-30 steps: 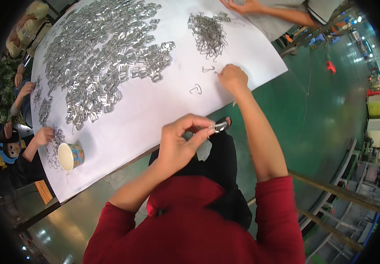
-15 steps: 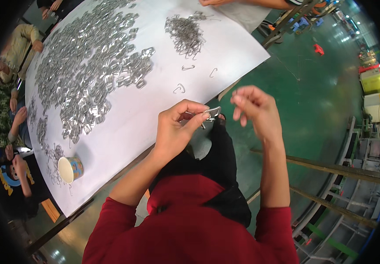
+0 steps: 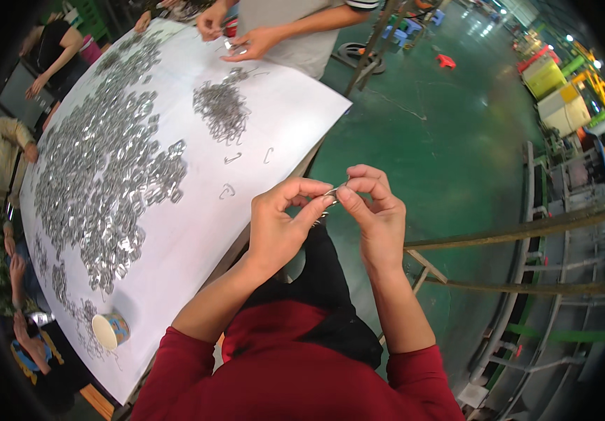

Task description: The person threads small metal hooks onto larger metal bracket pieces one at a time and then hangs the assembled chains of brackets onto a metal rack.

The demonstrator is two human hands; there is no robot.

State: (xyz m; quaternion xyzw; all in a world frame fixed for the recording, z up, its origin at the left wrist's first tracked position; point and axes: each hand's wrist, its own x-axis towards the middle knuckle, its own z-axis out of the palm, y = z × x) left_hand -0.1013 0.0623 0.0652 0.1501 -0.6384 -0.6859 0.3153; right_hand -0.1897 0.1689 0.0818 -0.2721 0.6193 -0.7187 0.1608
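Note:
In front of my body, off the table's edge, both my hands meet fingertip to fingertip. My left hand (image 3: pixel 281 224) pinches a small shiny metal buckle (image 3: pixel 330 199) between thumb and forefinger. At its other side my right hand (image 3: pixel 379 221) is closed, thumb against forefinger, on what looks like a thin bent wire; the fingertips hide most of it. On the white table (image 3: pixel 197 238) to my left spreads a large heap of flat silver buckles (image 3: pixel 113 168). A smaller pile of bent wire hooks (image 3: pixel 222 109) lies farther off, with a few loose hooks (image 3: pixel 227 190) nearer me.
A paper cup (image 3: pixel 111 330) stands at the table's near left, beside more wire pieces. Across the table a person's hand (image 3: pixel 253 43) holds a shiny metal piece; other people sit or stand along the left side. Wooden bars (image 3: pixel 513 228) and metal frames are on my right.
My right hand has come left to meet the buckle in my left hand. The view has turned, so the table appears farther left and lower. The person across the table shows more fully.

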